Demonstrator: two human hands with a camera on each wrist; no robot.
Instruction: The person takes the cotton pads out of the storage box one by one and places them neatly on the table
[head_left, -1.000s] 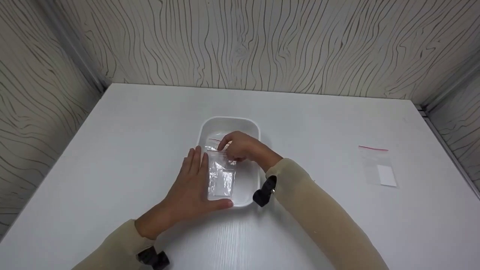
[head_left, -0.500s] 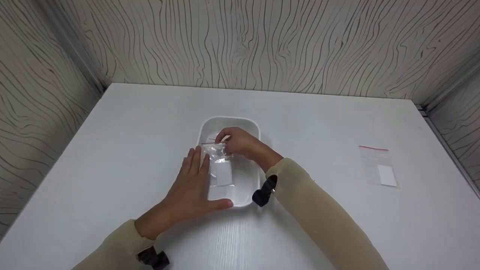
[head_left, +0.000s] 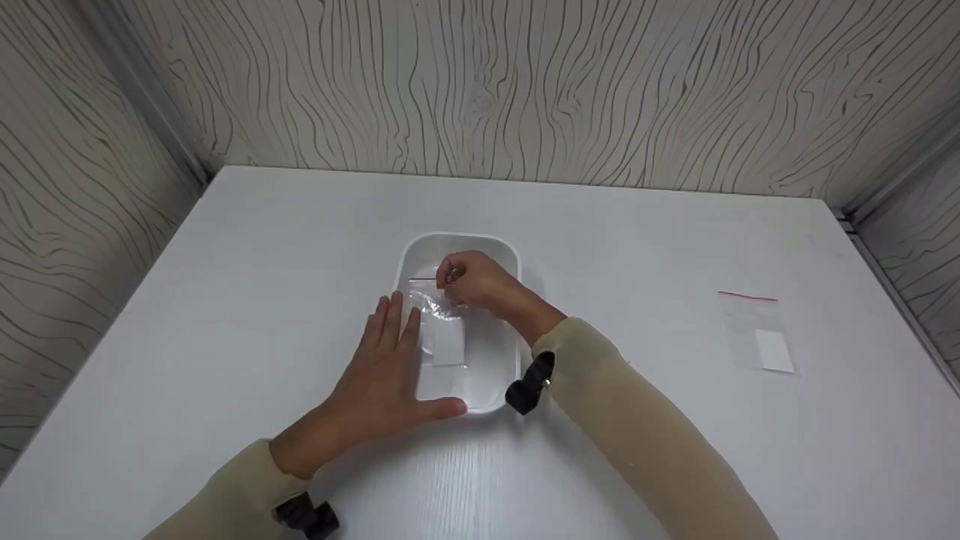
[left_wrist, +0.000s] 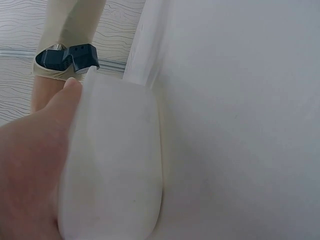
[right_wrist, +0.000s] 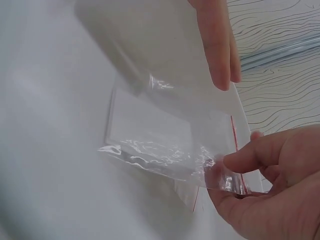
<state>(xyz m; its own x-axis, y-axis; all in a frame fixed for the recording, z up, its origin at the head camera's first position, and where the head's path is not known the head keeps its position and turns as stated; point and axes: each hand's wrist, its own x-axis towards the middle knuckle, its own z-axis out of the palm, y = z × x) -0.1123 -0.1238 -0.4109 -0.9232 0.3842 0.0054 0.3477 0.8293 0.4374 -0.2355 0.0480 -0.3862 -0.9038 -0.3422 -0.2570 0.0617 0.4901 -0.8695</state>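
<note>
A white rectangular plastic box stands on the table before me. My right hand pinches a clear zip bag by its red-striped top corner, inside the box's outline in the head view. A white card-like piece lies within that bag, seen in the right wrist view. Beneath it shows the red-striped end of another zip bag. My left hand lies along the box's left side with straight fingers, its thumb on the near rim. In the left wrist view, that thumb rests against the box wall.
On the white table to the right lies one more clear zip bag with a red strip and a white piece inside. Wood-patterned panels rise behind the table and at both sides.
My right hand has lifted slightly away from me, drawing the pinched zip bag up the box toward its far end. My left hand and the bag at the right have stayed put.
</note>
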